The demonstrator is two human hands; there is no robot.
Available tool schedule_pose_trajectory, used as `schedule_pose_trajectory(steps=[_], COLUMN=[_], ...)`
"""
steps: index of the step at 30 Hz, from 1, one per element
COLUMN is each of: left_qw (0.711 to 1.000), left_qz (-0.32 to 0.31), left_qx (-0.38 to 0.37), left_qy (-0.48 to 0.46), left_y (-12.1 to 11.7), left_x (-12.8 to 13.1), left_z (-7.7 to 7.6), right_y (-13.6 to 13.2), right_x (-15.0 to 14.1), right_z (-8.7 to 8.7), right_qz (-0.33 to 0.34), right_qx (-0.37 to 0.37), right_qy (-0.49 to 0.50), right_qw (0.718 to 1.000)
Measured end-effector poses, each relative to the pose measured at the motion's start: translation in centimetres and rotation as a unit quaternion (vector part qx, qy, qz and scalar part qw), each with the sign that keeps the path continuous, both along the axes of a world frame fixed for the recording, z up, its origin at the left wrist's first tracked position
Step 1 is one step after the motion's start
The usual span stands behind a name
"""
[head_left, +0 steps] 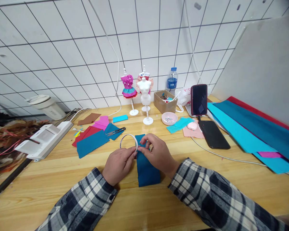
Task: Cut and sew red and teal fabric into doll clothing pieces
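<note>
My left hand is closed, thumb and fingers pinching the near edge of a thin white ring that looks like a roll of tape. Opposite it, my right hand pinches at the ring's right edge; whether a loose tape end lies between those fingertips is too small to tell. Beneath both hands a dark blue strip of crepe paper lies lengthwise on the wooden table, partly covered by my right hand. Thread snips rest on blue paper pieces to the left.
Behind stand a bare white mannequin and dressed ones. A cardboard box, a pink bowl of small beads, a bottle and phones are right of them. Paper sheets lie far right, a power strip left.
</note>
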State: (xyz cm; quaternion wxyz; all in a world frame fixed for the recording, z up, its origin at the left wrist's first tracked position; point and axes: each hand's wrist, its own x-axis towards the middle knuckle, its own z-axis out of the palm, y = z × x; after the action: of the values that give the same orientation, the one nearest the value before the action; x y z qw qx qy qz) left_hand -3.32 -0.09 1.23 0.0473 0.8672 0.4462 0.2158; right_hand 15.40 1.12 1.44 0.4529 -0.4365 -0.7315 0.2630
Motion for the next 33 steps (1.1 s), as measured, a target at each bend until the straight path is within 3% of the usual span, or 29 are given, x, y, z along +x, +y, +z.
schedule_pose_trajectory(steps=[5, 12, 18, 33], left_qw=[1.0, 1.0, 0.999, 0.998], left_qz=[0.003, 0.004, 0.028, 0.014], left_qx=[-0.011, -0.007, -0.017, 0.011], left_qy=[-0.011, 0.003, 0.006, 0.052], left_y=[-0.1, 0.0, 0.0, 0.2], left_x=[0.1, 0.2, 0.0, -0.2], left_z=[0.1, -0.1, 0.0, -0.9], right_y=[-0.2, 0.0, 0.1, 0.3], right_x=[-0.3, -0.2, 0.0, -0.1], right_z=[-0.6, -0.5, -0.5, -1.4], right_qz=[0.016, 0.01, 0.001, 0.043], right_qx=[0.008, -0.034, -0.002, -0.069], right_qy=[0.003, -0.009, -0.005, 0.006], right_qw=[1.0, 0.999, 1.0, 0.997])
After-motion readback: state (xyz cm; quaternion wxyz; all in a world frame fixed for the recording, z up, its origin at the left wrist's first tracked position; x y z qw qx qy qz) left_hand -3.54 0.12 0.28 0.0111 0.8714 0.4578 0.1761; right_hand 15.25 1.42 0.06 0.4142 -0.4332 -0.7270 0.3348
